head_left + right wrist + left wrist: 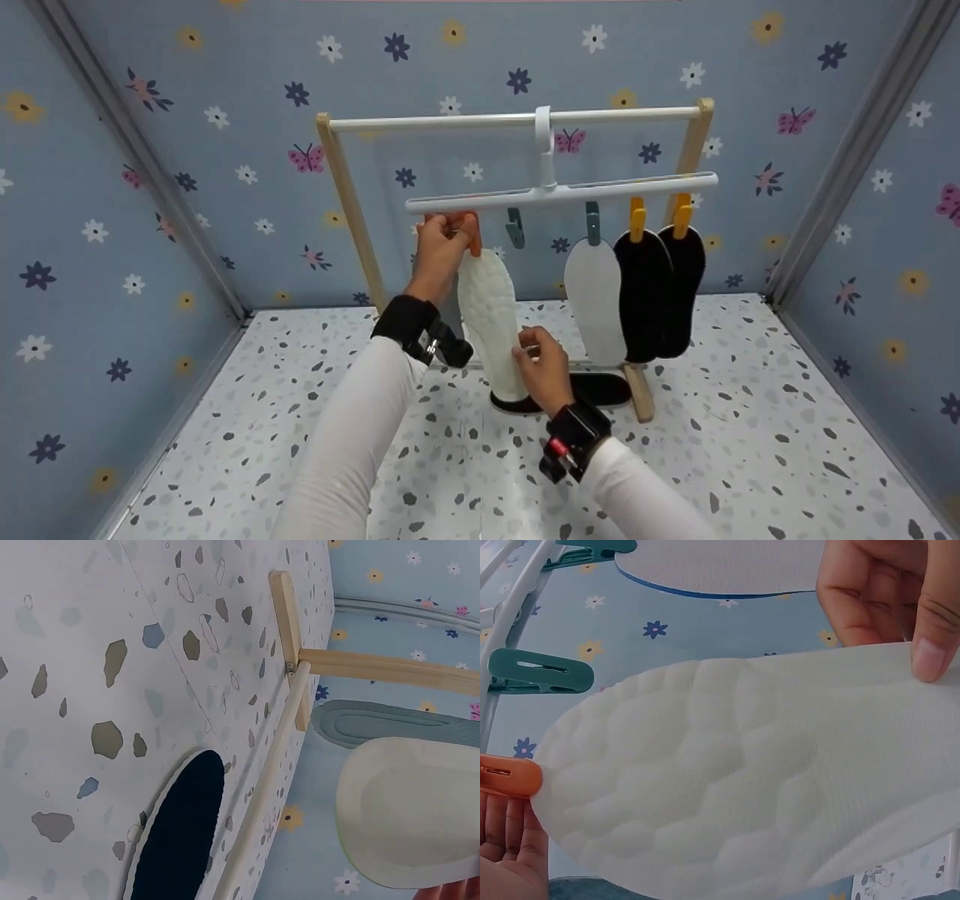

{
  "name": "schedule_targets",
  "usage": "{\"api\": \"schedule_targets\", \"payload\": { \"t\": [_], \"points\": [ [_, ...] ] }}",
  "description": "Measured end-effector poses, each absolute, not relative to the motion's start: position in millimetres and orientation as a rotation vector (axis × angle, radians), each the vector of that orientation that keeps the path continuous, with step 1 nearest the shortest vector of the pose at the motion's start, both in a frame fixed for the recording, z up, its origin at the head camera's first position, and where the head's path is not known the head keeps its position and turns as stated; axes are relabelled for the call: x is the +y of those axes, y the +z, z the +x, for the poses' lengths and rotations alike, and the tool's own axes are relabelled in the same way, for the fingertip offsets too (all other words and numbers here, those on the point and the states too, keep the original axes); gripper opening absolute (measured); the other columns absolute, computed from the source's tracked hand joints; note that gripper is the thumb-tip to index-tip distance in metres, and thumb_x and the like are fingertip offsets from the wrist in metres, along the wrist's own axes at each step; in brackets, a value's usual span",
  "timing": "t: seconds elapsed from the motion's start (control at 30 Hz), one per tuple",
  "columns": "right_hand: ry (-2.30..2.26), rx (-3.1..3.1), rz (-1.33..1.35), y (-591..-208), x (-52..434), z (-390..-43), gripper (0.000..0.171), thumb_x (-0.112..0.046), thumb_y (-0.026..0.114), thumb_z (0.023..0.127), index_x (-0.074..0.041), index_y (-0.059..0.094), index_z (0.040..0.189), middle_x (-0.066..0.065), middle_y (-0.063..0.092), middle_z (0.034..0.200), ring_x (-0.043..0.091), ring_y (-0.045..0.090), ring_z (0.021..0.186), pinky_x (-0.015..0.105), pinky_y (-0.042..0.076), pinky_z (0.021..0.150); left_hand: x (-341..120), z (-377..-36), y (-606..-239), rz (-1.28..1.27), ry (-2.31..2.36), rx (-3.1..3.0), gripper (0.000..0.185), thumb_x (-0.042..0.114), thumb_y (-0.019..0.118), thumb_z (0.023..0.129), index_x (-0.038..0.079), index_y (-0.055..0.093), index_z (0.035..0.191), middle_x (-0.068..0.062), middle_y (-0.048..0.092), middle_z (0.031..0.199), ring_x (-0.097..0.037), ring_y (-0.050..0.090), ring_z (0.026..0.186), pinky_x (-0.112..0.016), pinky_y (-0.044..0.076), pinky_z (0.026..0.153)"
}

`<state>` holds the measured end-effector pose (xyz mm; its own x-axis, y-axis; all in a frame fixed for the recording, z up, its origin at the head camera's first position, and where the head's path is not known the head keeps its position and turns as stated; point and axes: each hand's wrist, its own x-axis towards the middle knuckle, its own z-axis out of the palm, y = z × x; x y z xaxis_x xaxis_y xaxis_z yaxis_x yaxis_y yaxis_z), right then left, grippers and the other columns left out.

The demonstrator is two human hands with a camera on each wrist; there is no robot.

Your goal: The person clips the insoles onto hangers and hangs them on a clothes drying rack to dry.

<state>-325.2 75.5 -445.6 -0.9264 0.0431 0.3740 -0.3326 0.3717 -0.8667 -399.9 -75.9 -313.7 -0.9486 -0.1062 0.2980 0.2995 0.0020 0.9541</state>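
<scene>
Speckled desk (750,450) fills the floor of the booth, floral walls on three sides. Wooden drying rack (349,202) stands at 12 o'clock from the hands, its foot rail just behind the work. White hanger bar (562,193) hangs from the rack's top rod, clips along its underside. Hanging at 2 o'clock of the hands: a white insole (596,300) on a teal clip, then two black insoles (660,292) on yellow clips (637,220), overlapping each other and crowding the right half of the bar. One more black insole (600,388) lies flat on the desk at the rack foot, directly behind the right hand. Textured white insole (491,322) hangs upright at centre, toe up at the orange clip (506,776), heel down near the desk. Spare teal clip (514,227) sits free just at 1 o'clock of its toe. Left hand (442,251) is up at the bar, fingers clenched around the orange clip. Right hand (544,367) pinches the insole's lower edge, thumb (934,652) on its face.
</scene>
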Motion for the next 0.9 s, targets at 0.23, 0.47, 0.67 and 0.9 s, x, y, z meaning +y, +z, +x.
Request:
{"api": "schedule_targets", "payload": {
  "t": [0.23,0.47,0.67,0.9],
  "points": [
    [1.564,-2.274,0.307,-444.2,76.6,-326.5,0.010,0.004,0.061,0.085,0.000,0.059,0.094,0.014,0.064,0.093,0.025,0.059,0.079,0.037,0.049,0.072,-75.5,-398.2,-311.8,-0.159,-2.029,-2.010,0.034,0.025,0.057,0.093,-0.003,0.057,0.113,-0.011,0.061,0.104,-0.019,0.057,0.096,-0.031,0.046,0.087],
    [1.583,-2.276,0.322,-444.8,77.2,-327.0,0.010,0.003,0.060,0.087,0.000,0.059,0.096,0.014,0.064,0.095,0.026,0.059,0.081,0.038,0.050,0.073,-76.5,-397.6,-311.8,-0.175,-2.081,-2.001,0.033,0.022,0.056,0.094,-0.004,0.055,0.114,-0.012,0.059,0.107,-0.020,0.056,0.100,-0.031,0.045,0.090],
    [1.595,-2.299,0.289,-447.5,78.8,-329.7,0.012,-0.001,0.061,0.088,-0.001,0.059,0.100,0.012,0.063,0.097,0.023,0.059,0.082,0.036,0.049,0.073,-75.7,-396.5,-318.3,-0.221,-2.069,-1.970,0.034,0.020,0.056,0.095,-0.003,0.055,0.120,-0.013,0.059,0.111,-0.020,0.054,0.102,-0.030,0.044,0.090],
    [1.614,-2.303,0.250,-449.9,82.5,-333.5,0.012,-0.002,0.062,0.088,-0.001,0.060,0.100,0.012,0.064,0.096,0.023,0.059,0.082,0.035,0.049,0.074,-73.7,-393.1,-329.4,-0.249,-2.057,-1.917,0.039,0.024,0.060,0.093,0.003,0.056,0.125,-0.011,0.061,0.116,-0.018,0.056,0.107,-0.029,0.043,0.094]
  ]
}}
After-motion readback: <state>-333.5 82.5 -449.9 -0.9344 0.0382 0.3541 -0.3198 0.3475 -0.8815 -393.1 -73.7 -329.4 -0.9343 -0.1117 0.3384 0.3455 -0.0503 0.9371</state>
